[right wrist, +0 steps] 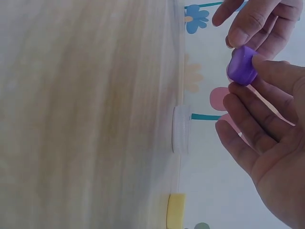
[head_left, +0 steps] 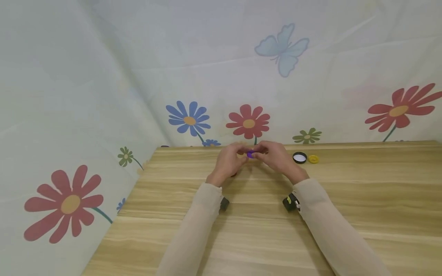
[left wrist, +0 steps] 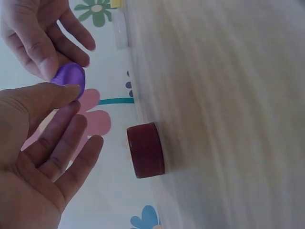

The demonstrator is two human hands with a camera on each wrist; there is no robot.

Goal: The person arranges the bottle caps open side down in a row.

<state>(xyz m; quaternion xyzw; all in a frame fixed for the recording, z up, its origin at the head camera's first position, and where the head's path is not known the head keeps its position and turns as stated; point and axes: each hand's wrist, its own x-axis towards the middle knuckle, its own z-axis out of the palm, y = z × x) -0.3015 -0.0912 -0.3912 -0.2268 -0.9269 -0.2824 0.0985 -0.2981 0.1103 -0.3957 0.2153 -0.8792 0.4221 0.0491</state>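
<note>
A small purple bottle cap (head_left: 250, 154) with a ridged side is up off the table between both hands. My left hand (head_left: 228, 161) pinches it between thumb and fingers, the other fingers spread loosely in the left wrist view. From the other side my right hand (head_left: 275, 156) has thumb and index finger on the same purple cap (right wrist: 242, 66), gripping it too. A dark red ridged cap (left wrist: 146, 150) stands on the table under the left hand; the head view shows only its edge past that hand.
Right of the hands on the wooden table (head_left: 362, 199) lie a black-rimmed lid (head_left: 299, 157) with a white inside and a yellow cap (head_left: 313, 159). Close behind the table's far edge hangs a flower-printed cloth (head_left: 207, 76), with another stretch on the left.
</note>
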